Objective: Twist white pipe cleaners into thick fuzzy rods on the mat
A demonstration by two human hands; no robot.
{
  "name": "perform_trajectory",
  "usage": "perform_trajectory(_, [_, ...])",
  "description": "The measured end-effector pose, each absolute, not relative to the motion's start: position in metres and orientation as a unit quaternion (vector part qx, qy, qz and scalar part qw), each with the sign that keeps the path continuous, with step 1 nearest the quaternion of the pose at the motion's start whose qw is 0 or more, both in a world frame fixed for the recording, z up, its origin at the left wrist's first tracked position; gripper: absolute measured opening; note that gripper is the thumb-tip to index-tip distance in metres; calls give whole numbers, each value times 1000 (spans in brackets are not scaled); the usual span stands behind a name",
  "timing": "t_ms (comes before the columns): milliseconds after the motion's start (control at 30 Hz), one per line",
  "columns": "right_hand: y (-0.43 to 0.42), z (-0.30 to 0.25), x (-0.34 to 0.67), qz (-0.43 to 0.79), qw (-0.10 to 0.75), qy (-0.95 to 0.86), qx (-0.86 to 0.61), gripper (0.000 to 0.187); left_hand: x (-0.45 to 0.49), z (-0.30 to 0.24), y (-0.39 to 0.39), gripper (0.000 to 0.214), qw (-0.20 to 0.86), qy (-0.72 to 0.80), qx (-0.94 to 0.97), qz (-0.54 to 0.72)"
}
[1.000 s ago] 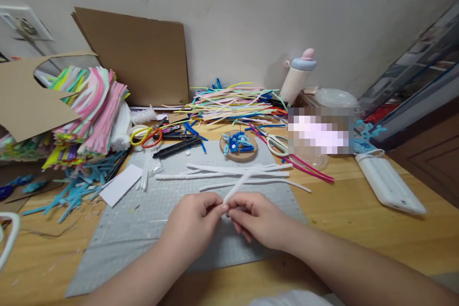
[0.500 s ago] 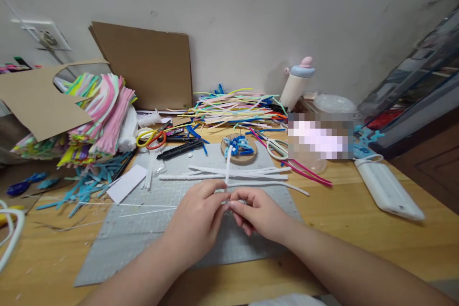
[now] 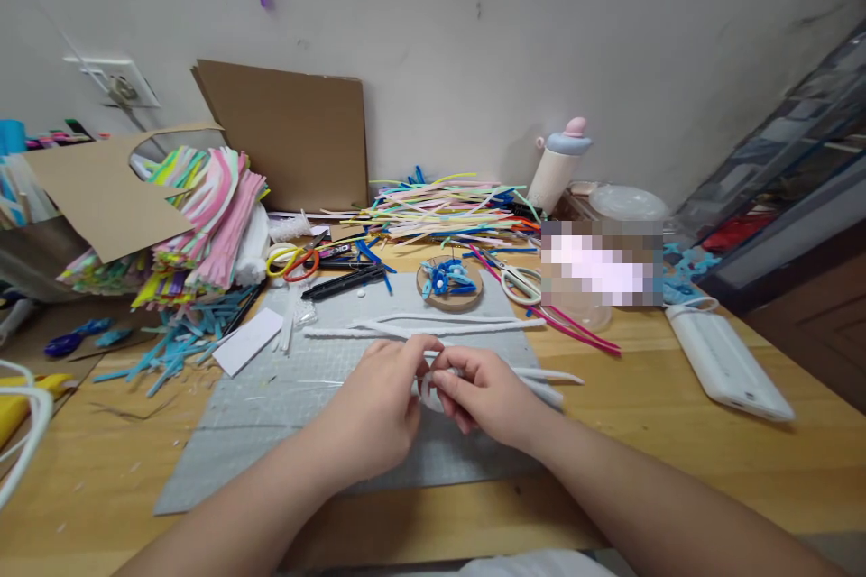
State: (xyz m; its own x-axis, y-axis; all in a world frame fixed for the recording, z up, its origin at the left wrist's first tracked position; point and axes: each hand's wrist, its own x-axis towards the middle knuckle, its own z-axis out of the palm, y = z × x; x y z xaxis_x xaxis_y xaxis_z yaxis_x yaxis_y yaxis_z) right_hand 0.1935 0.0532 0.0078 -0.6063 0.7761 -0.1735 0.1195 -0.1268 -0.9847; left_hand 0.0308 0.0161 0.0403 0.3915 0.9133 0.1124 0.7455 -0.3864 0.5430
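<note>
Right hand (image 3: 491,397): fingers closed, thumb and index pinching a white pipe cleaner (image 3: 428,398). Left hand (image 3: 375,401): fingers curled, index arched over the same piece. Left contact is partly hidden, so can't tell if it grips.

Piece is bent into a small loop, sits right between the two sets of fingertips, above the grey cutting mat (image 3: 271,442) on the desk (image 3: 677,478). White strip ends (image 3: 545,394) poke out to the right of the right-hand fingers; can't tell if any belongs to the held piece.

Just ahead of the fingers: loose white pipe cleaners (image 3: 406,320), lying crosswise on the mat. Beyond those, a round wooden disc (image 3: 452,304) with blue pieces (image 3: 446,278) on top.

Ahead and right of the fingers: white-handled scissors (image 3: 522,292), near some magenta stems (image 3: 588,339). Ahead and left: black tool (image 3: 344,282), then yellow-and-orange-handled scissors (image 3: 301,265) past it. Left of the fingers: white card (image 3: 248,343), and further left a scatter of blue offcuts (image 3: 186,338).

Far ahead of the fingers: mixed-colour stem pile (image 3: 439,209) near the wall, pale bottle (image 3: 553,176) to its right. Well right of the fingers: white device (image 3: 731,365) lying on the desk. Far ahead-left: big pastel bundles (image 3: 216,216), with a brown cardboard sheet (image 3: 290,135) upright behind.
</note>
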Motion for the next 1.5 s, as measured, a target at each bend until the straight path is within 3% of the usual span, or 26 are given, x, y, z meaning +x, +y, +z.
perform_trajectory(200, [68, 0, 195, 667, 273, -591, -363, 28, 38, 35, 31, 52, 99, 507, 842, 158])
perform_trajectory(400, [77, -7, 196, 724, 244, -519, -383, 36, 40, 28, 35, 49, 80, 508, 845, 145])
perform_trajectory(633, [92, -7, 197, 628, 305, -643, -315, 26, 37, 22, 42, 48, 33, 493, 851, 179])
perform_trajectory(933, [71, 9, 198, 661, 282, -600, -353, 26, 26, 24, 32, 4, -68, 465, 835, 285])
perform_trajectory(1233, [63, 10, 195, 721, 276, -530, -350, 27, 21, 25, 26, 9, -64, 431, 843, 315])
perform_trajectory(1500, [57, 5, 192, 596, 302, -644, -373, 23, 23, 27, 22, 9, 47, 500, 807, 312])
